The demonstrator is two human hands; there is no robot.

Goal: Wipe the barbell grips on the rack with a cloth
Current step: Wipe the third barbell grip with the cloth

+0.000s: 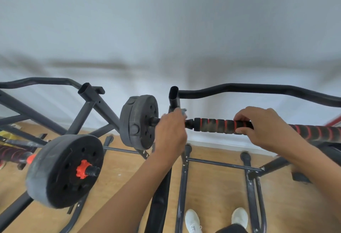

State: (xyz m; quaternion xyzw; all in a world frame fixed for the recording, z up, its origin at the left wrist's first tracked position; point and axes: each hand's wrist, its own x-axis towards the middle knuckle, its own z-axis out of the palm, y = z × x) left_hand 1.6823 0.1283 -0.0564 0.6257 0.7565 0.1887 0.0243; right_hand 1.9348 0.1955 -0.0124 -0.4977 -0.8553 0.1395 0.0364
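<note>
Both hands (170, 131) (265, 127) hold the barbell (214, 125) (cloth (183, 112) left).

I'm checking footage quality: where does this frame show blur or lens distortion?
Head view: the wall is smeared with soft grey streaks; the left hand and its cloth look motion-blurred; the wide lens bows the barbell grip and rack; the right hand is sharper.

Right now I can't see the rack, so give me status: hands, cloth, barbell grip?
Left hand holds cloth at bar's end. Right hand grips barbell grip. Weight plate beside left hand.
</note>
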